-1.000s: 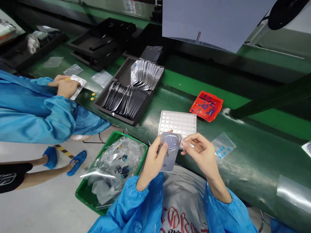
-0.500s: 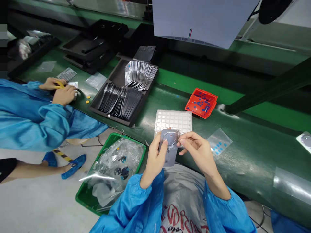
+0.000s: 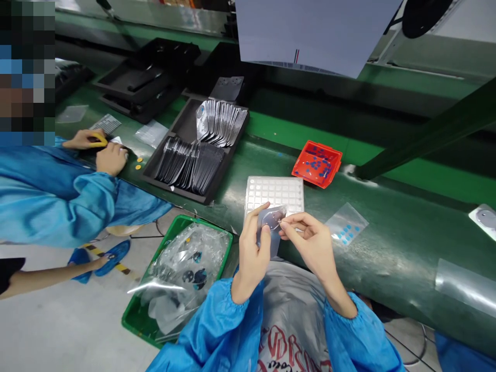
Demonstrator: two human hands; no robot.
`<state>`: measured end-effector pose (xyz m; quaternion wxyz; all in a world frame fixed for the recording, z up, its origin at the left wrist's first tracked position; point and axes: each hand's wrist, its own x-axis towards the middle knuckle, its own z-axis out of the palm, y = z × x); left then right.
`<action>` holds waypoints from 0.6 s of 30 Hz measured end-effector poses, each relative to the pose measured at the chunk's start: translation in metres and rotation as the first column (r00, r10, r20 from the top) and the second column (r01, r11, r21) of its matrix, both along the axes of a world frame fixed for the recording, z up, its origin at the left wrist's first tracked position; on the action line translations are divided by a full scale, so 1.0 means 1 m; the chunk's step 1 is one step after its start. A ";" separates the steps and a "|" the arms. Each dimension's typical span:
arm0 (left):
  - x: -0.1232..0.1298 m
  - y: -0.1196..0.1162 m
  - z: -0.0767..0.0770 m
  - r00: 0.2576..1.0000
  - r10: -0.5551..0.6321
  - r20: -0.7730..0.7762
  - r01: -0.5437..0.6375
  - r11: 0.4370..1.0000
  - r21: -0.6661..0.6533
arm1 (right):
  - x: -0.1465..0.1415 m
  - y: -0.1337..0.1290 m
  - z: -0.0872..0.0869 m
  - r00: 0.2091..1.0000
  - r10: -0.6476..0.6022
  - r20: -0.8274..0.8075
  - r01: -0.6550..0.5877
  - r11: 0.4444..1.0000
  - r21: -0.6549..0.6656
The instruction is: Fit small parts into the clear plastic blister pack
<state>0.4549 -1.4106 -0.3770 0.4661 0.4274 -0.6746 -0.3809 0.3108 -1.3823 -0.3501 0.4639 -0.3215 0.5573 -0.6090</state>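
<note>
Our left hand (image 3: 253, 253) gripping a small silvery pouch (image 3: 271, 227) over the green bench's near edge, our right hand (image 3: 310, 240) pinching its top, pouch half hidden by fingers, clear grid tray (image 3: 276, 191) behind, its contents unreadable, red tray (image 3: 318, 164) of blue dots, black tray (image 3: 182, 124) of stacked pouches

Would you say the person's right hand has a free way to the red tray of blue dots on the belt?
Probably yes. The red tray lies open on the green belt beyond the right hand, nothing between. That hand is pinching the grey card, though.
</note>
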 end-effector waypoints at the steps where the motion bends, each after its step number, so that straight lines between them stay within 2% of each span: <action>1: -0.001 0.001 0.000 1.000 0.004 0.004 -0.004 1.000 -0.013 | 0.001 0.000 0.000 1.000 -0.008 0.003 0.008 1.000 -0.002; 5: -0.004 0.003 0.000 1.000 0.016 0.010 -0.015 0.999 -0.048 | 0.003 0.001 -0.001 0.999 -0.047 0.008 0.047 0.999 -0.012; 12: -0.010 0.010 -0.002 1.000 0.016 0.001 -0.016 1.000 0.002 | 0.005 0.004 -0.006 0.996 -0.086 0.006 0.086 0.996 0.018; 18: -0.014 0.008 -0.008 0.998 0.017 0.054 -0.016 1.000 -0.011 | 0.000 0.005 -0.010 0.995 -0.099 0.023 0.098 0.995 0.017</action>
